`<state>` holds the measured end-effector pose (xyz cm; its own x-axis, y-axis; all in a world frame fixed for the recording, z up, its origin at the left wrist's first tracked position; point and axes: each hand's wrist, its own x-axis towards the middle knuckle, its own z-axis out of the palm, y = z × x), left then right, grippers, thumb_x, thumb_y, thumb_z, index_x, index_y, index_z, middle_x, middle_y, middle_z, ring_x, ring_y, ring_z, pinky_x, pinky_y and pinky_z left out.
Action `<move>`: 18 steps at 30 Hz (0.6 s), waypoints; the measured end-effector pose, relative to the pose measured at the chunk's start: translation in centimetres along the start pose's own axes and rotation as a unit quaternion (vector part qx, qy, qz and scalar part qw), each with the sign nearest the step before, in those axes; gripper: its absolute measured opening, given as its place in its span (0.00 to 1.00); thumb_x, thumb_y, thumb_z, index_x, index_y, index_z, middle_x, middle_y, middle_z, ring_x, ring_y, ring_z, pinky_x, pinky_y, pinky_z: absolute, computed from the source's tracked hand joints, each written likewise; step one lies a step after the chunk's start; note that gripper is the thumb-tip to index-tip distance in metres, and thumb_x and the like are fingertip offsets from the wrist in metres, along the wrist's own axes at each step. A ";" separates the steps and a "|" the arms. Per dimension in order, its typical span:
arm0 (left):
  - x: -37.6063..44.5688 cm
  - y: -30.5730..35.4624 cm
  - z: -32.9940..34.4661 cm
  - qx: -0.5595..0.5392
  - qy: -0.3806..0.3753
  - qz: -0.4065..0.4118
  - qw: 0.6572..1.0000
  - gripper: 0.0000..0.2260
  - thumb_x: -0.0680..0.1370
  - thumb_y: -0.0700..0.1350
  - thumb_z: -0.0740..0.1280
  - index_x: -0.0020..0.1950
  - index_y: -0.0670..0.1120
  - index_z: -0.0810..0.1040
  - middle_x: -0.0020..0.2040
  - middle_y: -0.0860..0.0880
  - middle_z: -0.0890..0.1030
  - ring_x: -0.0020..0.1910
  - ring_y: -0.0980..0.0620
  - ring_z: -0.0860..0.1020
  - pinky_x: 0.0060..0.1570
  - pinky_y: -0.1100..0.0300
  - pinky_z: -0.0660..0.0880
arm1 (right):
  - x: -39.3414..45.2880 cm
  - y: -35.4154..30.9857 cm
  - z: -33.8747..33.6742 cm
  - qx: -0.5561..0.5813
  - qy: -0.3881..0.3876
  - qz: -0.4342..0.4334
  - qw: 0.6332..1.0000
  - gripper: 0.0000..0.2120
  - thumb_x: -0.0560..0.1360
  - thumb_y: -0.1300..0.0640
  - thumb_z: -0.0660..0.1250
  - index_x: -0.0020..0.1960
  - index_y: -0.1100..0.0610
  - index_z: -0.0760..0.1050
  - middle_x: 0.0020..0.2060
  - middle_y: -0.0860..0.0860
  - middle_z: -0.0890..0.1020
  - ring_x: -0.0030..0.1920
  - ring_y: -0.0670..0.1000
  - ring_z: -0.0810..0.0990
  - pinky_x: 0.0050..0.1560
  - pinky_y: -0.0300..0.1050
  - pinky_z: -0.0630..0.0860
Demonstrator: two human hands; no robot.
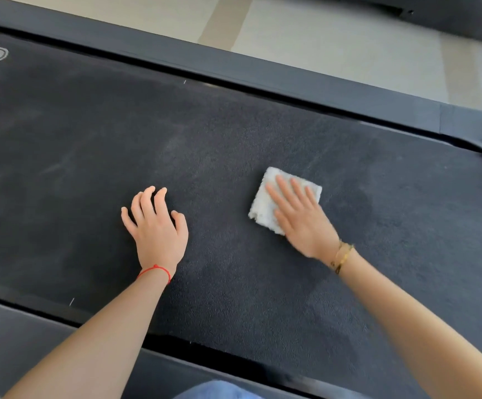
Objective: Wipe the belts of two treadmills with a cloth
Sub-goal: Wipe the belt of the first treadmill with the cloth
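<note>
A dark textured treadmill belt [95,156] fills most of the view, running from left to right. A folded white cloth [260,201] lies on it right of centre. My right hand [300,214] presses flat on the cloth with straight fingers. My left hand [154,223] rests on the bare belt to the cloth's left, fingers spread and slightly bent, holding nothing. Darker damp-looking patches show on the belt to the right of and below the cloth; dusty grey streaks mark the left part.
Dark side rails border the belt at the far side [262,79] and the near side [18,341]. Beyond the far rail lies a pale floor [334,44]. The dark base of another machine [450,15] sits at the top right.
</note>
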<state>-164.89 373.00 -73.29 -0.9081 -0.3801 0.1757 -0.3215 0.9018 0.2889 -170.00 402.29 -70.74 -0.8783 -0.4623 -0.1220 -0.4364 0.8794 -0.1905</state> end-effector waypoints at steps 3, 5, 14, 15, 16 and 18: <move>0.0 0.2 0.0 -0.003 0.003 -0.004 1.000 0.20 0.78 0.43 0.62 0.71 0.43 0.70 0.72 0.42 0.70 0.74 0.39 0.65 0.74 0.34 0.56 | 2.7 2.2 -0.9 0.020 0.002 0.113 0.993 0.25 0.85 0.51 0.45 0.81 0.49 0.44 0.80 0.50 0.45 0.80 0.58 0.43 0.77 0.58 0.41; 0.0 0.3 -0.1 -0.003 0.002 -0.006 1.000 0.20 0.78 0.43 0.62 0.71 0.43 0.70 0.72 0.42 0.70 0.74 0.40 0.65 0.74 0.34 0.55 | 2.9 0.9 -0.6 0.038 0.009 0.146 0.988 0.25 0.85 0.50 0.45 0.81 0.49 0.44 0.80 0.52 0.45 0.80 0.59 0.42 0.77 0.59 0.40; -0.1 0.2 0.0 -0.001 0.009 0.001 1.000 0.20 0.79 0.43 0.61 0.71 0.43 0.70 0.72 0.42 0.70 0.74 0.40 0.64 0.75 0.34 0.55 | -7.5 -6.1 2.0 0.020 -0.019 -0.081 0.996 0.26 0.85 0.48 0.45 0.81 0.47 0.45 0.80 0.47 0.48 0.80 0.55 0.42 0.79 0.55 0.40; 0.0 0.1 0.0 -0.002 0.010 0.001 1.000 0.20 0.79 0.43 0.61 0.71 0.43 0.70 0.72 0.42 0.70 0.74 0.40 0.64 0.75 0.34 0.56 | -7.1 -5.2 1.8 0.012 -0.022 -0.085 0.996 0.26 0.85 0.48 0.45 0.81 0.47 0.45 0.80 0.47 0.48 0.80 0.54 0.42 0.79 0.54 0.40; 0.0 0.1 0.1 -0.003 0.011 0.002 1.000 0.20 0.79 0.44 0.61 0.71 0.43 0.70 0.72 0.43 0.70 0.74 0.40 0.65 0.74 0.34 0.56 | -6.2 -4.1 1.5 0.002 -0.023 -0.076 0.997 0.26 0.84 0.48 0.45 0.81 0.48 0.45 0.80 0.48 0.48 0.80 0.55 0.42 0.79 0.55 0.41; 0.0 0.0 0.1 -0.003 0.013 0.001 1.000 0.20 0.78 0.44 0.61 0.71 0.43 0.70 0.72 0.42 0.70 0.73 0.40 0.65 0.74 0.34 0.56 | -3.2 -1.3 0.6 -0.022 -0.012 -0.016 1.000 0.26 0.85 0.50 0.46 0.81 0.50 0.45 0.80 0.51 0.47 0.80 0.58 0.44 0.78 0.59 0.45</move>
<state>-164.92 373.06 -73.38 -0.9014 -0.3843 0.1995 -0.3188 0.9008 0.2948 -166.50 402.59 -70.73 -0.8586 -0.4932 -0.1397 -0.4738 0.8676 -0.1509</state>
